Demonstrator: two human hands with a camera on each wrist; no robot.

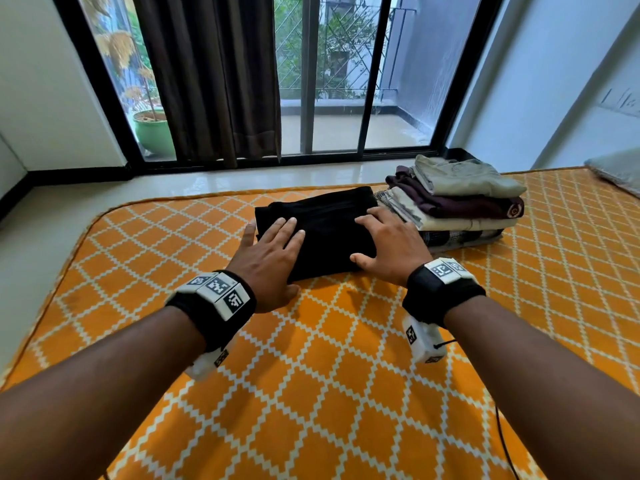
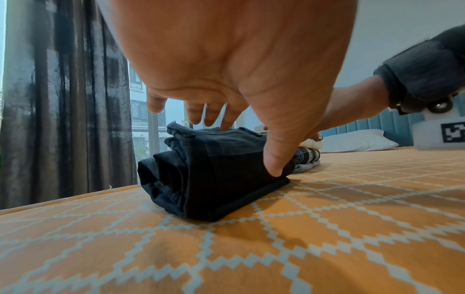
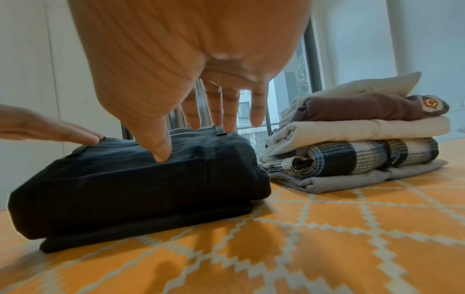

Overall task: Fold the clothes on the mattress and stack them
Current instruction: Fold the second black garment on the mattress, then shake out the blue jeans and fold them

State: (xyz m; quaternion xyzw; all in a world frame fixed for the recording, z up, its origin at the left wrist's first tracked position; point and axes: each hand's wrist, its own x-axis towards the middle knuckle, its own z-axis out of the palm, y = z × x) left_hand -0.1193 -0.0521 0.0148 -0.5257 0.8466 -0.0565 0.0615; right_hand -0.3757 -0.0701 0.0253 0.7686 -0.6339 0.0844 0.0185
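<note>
A folded black garment [image 1: 325, 226] [image 2: 214, 175] [image 3: 130, 183] lies on the orange patterned mattress [image 1: 311, 375]. My left hand [image 1: 273, 251] rests flat on its left side, fingers straight, thumb at the near edge [image 2: 274, 167]. My right hand [image 1: 384, 244] lies flat on its right side, fingers spread and straight [image 3: 216, 111]. To the right stands a stack of folded clothes [image 1: 457, 202] [image 3: 352, 137]: grey on top, then maroon, cream, plaid, and a grey piece at the bottom. The black garment's right edge nearly touches the stack.
A floor strip, a sliding glass door [image 1: 339, 81] and a dark curtain [image 1: 214, 77] lie beyond the mattress's far edge. A white pillow [image 2: 357, 141] sits far right. A black cable [image 1: 502, 441] runs over the mattress near my right arm.
</note>
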